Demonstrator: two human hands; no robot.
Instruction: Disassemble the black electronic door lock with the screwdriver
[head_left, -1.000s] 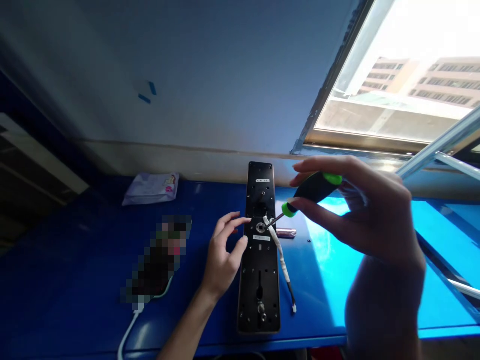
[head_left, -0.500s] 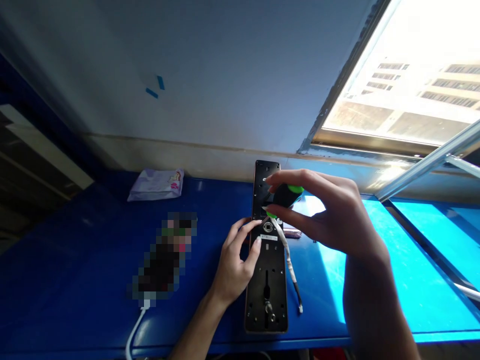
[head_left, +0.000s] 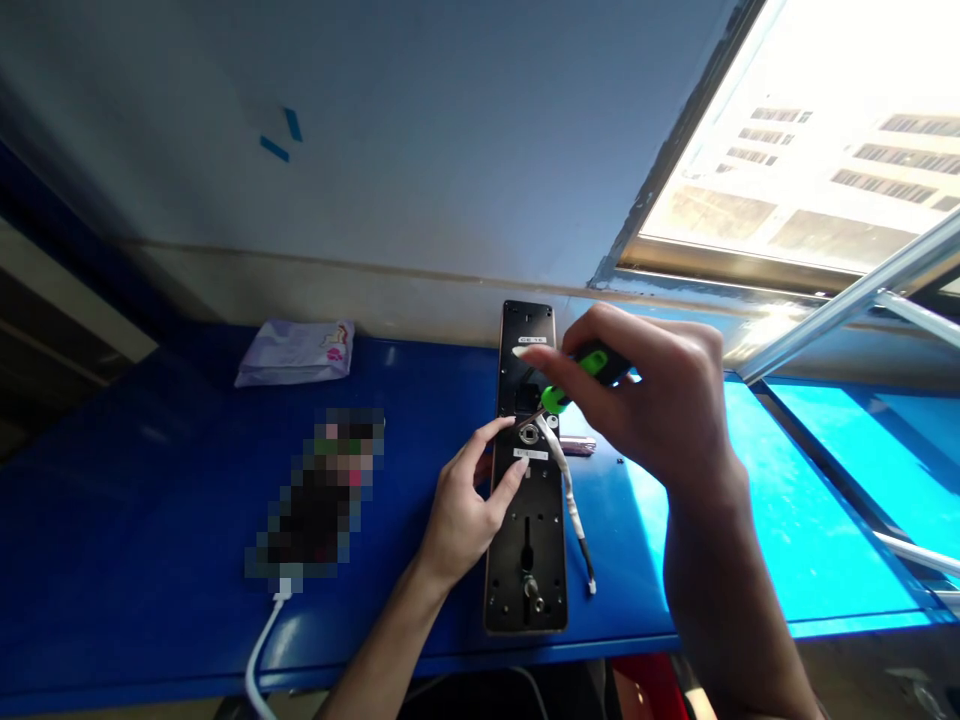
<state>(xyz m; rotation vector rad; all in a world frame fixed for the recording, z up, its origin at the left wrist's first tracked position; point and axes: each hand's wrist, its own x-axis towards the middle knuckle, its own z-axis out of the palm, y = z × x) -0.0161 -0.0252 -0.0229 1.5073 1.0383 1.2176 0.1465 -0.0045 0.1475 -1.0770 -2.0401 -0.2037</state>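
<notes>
A long black door lock panel [head_left: 525,540] lies lengthwise on the blue table, its back face up. My right hand [head_left: 637,390] grips the green and black handle of a screwdriver [head_left: 574,380], tilted with its shaft down toward the panel near a round metal fitting [head_left: 529,434]. Whether its tip sits in a screw I cannot tell. My left hand [head_left: 472,500] holds the panel from its left side, thumb and index fingertip on the face around the fitting, other fingers partly hidden at the edge. A white-sleeved cable [head_left: 566,480] with a small connector trails off the panel's right side.
On the blue table [head_left: 150,520], a pale purple packet [head_left: 296,352] lies at the back left. Nearer is a pixelated dark object [head_left: 315,510] with a white cable [head_left: 255,650]. A shiny pinkish piece [head_left: 577,446] lies right of the panel. Metal bars [head_left: 847,300] stand at right by the window.
My right hand has turned about the screwdriver handle, and the handle now leans more to the right. The left hand keeps its place on the panel. The whole view has shifted slightly.
</notes>
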